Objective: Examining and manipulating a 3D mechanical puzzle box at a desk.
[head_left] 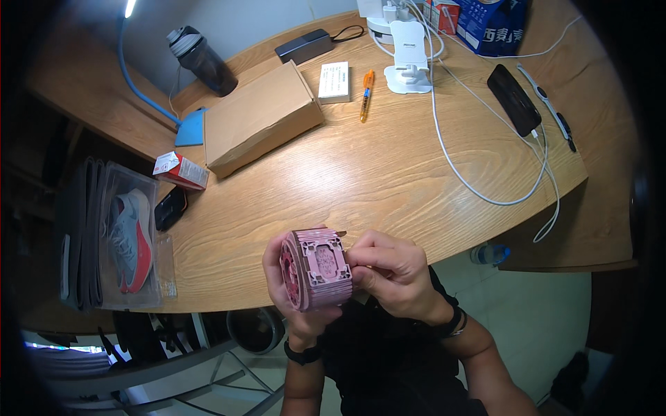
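Observation:
A pink and mauve layered model [321, 267], box-like with ribbed sides, is held up just over the desk's front edge. One face carries a pale ornate frame around a patterned panel, and a round, deep-pink pattern shows on its left side. My left hand [305, 322] wraps it from the left and below. At its right side, the thumb and forefinger of my right hand [395, 274] are pinched together against the edge. Whatever lies between those fingertips is hidden. A small dark brown piece [341, 234] sticks out at the model's top right corner.
On the wooden desk [291, 201] lie a cardboard box [263, 114], a small white box [334, 82], an orange pen [367, 97] and a phone [513, 100] with a white cable. A red-white carton [182, 170] and a shoe [130, 239] in a clear box stand left.

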A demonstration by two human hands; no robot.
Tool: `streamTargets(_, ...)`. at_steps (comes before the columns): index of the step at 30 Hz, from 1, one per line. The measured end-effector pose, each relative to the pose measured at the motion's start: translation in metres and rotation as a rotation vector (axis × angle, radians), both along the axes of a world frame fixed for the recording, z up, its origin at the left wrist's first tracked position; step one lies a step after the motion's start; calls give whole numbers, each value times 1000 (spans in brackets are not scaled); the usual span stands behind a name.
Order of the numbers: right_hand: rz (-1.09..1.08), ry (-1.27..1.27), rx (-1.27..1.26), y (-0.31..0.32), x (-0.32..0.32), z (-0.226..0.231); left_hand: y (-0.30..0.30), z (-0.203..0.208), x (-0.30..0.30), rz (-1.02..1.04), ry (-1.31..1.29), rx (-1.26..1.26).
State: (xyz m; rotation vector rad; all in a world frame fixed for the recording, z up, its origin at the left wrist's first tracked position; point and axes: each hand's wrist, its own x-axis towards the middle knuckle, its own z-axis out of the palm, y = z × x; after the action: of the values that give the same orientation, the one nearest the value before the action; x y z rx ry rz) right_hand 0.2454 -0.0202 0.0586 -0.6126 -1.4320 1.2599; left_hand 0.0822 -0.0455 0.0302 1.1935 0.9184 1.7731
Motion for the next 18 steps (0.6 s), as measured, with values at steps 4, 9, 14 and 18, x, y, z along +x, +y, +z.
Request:
streamTargets(4,88,61,-108,1,6,-1,1,1,1,25,41,68)
streamTargets(9,306,207,-152,8,10,-13,1,0,-9,0,198,205)
streamTargets(14,450,355,-256,11,9,-20,3,6,-11,-21,484,358)
streamTargets(18,531,343,-319,13,15,-18,4,9,-15,-41,527,385)
